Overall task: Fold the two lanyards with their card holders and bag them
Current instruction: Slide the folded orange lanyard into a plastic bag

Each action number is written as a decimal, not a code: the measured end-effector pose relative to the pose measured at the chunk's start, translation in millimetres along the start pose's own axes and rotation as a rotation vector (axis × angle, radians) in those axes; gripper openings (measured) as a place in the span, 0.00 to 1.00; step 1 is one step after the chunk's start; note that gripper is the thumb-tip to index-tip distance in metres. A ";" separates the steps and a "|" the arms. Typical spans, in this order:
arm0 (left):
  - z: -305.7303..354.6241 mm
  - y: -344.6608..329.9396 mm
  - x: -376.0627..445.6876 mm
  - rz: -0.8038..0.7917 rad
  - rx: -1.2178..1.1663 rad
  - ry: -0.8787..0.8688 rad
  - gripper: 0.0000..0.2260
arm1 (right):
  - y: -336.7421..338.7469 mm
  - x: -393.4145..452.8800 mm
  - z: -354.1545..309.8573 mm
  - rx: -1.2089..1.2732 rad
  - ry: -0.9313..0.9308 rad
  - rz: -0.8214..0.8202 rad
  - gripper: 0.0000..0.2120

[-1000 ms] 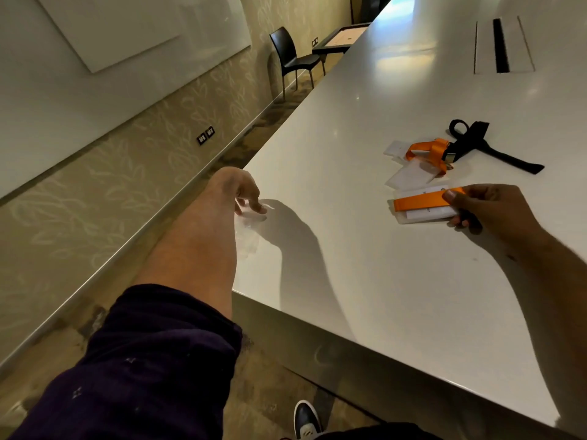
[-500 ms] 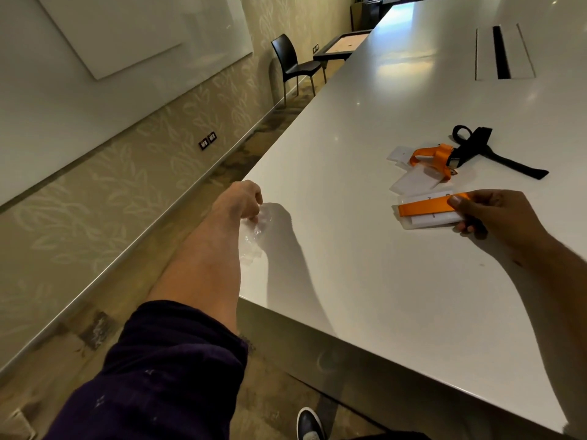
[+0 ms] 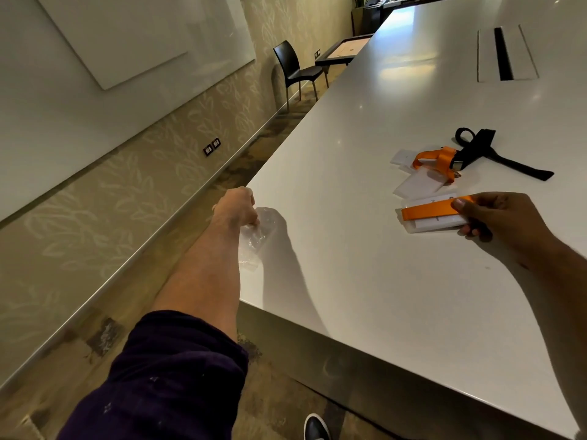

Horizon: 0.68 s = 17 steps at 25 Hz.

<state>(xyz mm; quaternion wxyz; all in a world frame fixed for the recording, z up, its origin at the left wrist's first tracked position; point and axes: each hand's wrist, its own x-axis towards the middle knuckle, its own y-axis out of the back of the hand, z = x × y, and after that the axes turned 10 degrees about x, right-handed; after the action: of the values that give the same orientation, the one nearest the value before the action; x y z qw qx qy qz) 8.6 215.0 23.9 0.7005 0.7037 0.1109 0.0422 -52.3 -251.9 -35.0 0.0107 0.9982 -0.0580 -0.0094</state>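
Left hand: the left hand (image 3: 238,206), at centre left of the frame by the table edge, is closed on a clear plastic bag (image 3: 254,238), which hangs crumpled from the fingers just over the table's near corner.
Right hand: the right hand (image 3: 502,220), at centre right, is closed on a folded lanyard (image 3: 428,209); the thumb is pressed on the orange strap, which is laid flat across its card holder (image 3: 435,222).
Table: the white table (image 3: 365,296) fills the right half of the frame; the held bundle is kept low over it, and contact with the surface cannot be told.
Done so far: one lanyard is judged folded with its holder and ready for bagging; a bag is judged picked up.
Left to do: the bag mouth is not yet opened and nothing is seen inside it. The second lanyard (image 3: 441,158), orange with a black strap (image 3: 495,157), is lying loose and unfolded just above the right hand, with a clear card holder (image 3: 419,184) and a small white card (image 3: 403,157) beside it.
Obstacles: the bag and the folded bundle are held well apart, and each hand is occupied, so opening the limp bag is judged awkward.
Surroundings: a black chair (image 3: 295,69) and a whiteboard (image 3: 143,36) are seen at upper left; neither is in the way.
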 end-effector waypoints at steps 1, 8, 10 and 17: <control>-0.9 -0.3 0.2 0.002 -0.020 0.000 0.22 | 0.3 0.1 0.3 0.008 0.001 -0.001 0.16; -6.5 2.8 4.1 0.010 -0.116 -0.022 0.15 | -1.6 1.8 3.3 0.089 -0.007 0.026 0.15; -6.7 8.8 6.5 -0.017 -0.103 -0.054 0.11 | -2.1 1.7 3.6 0.112 -0.007 0.027 0.14; 3.2 39.9 11.0 -0.204 -0.285 -0.157 0.02 | -1.8 3.9 6.8 0.181 -0.006 0.032 0.13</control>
<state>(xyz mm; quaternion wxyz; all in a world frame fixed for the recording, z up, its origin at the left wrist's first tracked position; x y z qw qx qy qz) 23.8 214.4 62.5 0.8003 0.5835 0.1194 -0.0688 -48.4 -250.8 -41.9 -0.0797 0.9940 -0.0748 -0.0071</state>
